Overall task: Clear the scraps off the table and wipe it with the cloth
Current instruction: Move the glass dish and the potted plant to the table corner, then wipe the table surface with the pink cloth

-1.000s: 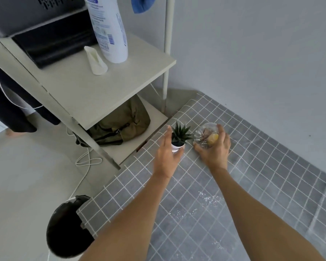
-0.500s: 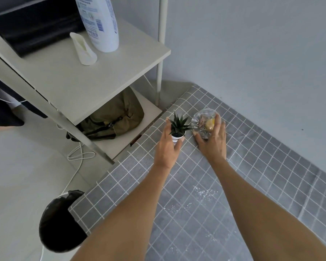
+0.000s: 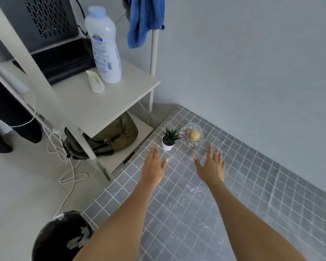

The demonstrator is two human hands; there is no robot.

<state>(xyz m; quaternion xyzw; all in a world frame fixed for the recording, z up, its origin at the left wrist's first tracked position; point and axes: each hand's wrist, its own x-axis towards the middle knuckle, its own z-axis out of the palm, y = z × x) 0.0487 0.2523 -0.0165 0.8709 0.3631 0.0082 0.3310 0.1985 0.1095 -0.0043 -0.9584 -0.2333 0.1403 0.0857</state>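
The grey grid-patterned table [image 3: 262, 194] carries fine white crumbs [image 3: 194, 191] scattered in its middle. At its far corner stand a small potted plant [image 3: 168, 139] in a white pot and a clear glass bowl [image 3: 192, 135] holding small bits, one of them yellow. My left hand [image 3: 153, 166] hovers just short of the plant with fingers straight, holding nothing. My right hand [image 3: 212, 164] is spread flat below the bowl, also holding nothing. A blue cloth [image 3: 143, 19] hangs from the rack's pole at the top.
A white shelf rack [image 3: 94, 104] stands left of the table with a tall white bottle [image 3: 104, 48], a small white piece and a black device. An olive bag [image 3: 109, 138] lies on its lower shelf. A black-lined bin [image 3: 60, 238] sits by the table's near-left corner. Cables trail on the floor.
Both hands have let go of the plant and the glass bowl and drawn back toward me. The plant and bowl now stand alone at the table's far corner.
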